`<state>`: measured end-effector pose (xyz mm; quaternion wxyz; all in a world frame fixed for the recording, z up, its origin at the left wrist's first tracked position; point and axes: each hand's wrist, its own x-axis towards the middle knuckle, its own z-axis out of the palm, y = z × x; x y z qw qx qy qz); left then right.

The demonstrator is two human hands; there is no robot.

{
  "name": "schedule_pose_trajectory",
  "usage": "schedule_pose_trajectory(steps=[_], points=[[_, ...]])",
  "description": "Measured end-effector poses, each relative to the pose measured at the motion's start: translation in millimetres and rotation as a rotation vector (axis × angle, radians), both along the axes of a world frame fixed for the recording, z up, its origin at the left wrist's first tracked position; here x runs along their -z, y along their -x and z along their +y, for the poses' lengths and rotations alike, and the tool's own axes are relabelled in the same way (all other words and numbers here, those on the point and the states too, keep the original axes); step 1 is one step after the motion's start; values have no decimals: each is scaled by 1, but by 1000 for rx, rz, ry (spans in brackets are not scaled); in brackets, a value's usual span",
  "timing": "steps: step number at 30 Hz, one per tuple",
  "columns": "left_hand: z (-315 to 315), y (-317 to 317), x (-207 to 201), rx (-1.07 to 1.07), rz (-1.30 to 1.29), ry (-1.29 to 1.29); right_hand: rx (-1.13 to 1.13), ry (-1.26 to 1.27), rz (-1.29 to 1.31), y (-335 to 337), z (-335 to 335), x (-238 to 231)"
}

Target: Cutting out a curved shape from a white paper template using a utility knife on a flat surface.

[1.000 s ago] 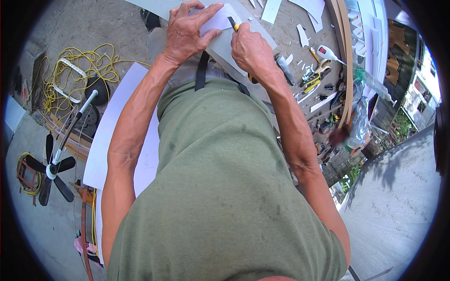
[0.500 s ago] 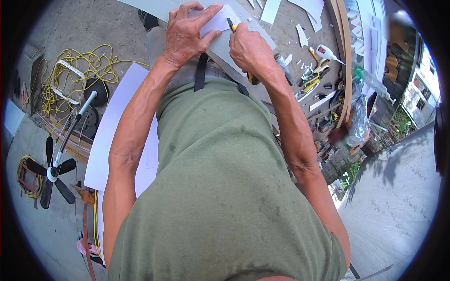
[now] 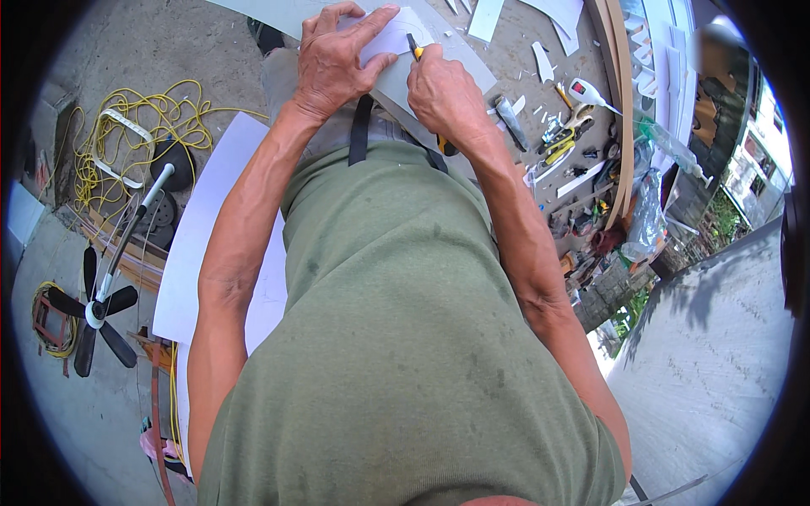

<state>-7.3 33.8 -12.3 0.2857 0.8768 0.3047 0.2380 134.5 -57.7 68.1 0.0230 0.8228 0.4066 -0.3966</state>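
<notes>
At the top of the head view, a small white sheet (image 3: 395, 38) with a faint curved line lies on a grey board (image 3: 474, 74). My left hand (image 3: 333, 63) presses on the sheet from its left side, thumb and fingers spread apart. My right hand (image 3: 445, 91) is closed around a yellow and black utility knife (image 3: 417, 51). Its dark tip rests at or just above the sheet's right part; contact cannot be made out. The handle's rear end shows below my palm. Between the hands, a black strap hangs over my green shirt.
Right of the board lie white offcuts (image 3: 542, 62), yellow-handled scissors (image 3: 560, 150), a white and red bottle (image 3: 585, 92) and several small tools. Curved brown strips (image 3: 620, 101) stand beyond. Leftward are a large white sheet (image 3: 215, 194), a tangled yellow cord (image 3: 181, 126) and a black-bladed fan (image 3: 94, 310).
My right hand, with the knife, has shifted slightly left. My left hand stays nearly in place on the sheet.
</notes>
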Motion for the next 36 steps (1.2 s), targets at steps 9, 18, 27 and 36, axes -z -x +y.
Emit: schedule_pose_trajectory(steps=[9, 18, 27, 36], points=[[0, 0, -1, 6, 7, -7, -48, 39, 18, -7, 3, -7], [0, 1, -1, 1, -4, 1, -64, 62, 36, -9, 2, -7], [1, 4, 2, 31, 27, -29, -314, 114, 27, -33, 24, -22], [4, 3, -6, 42, -1, 15, -437, 172, 136, -52, 22, -8]])
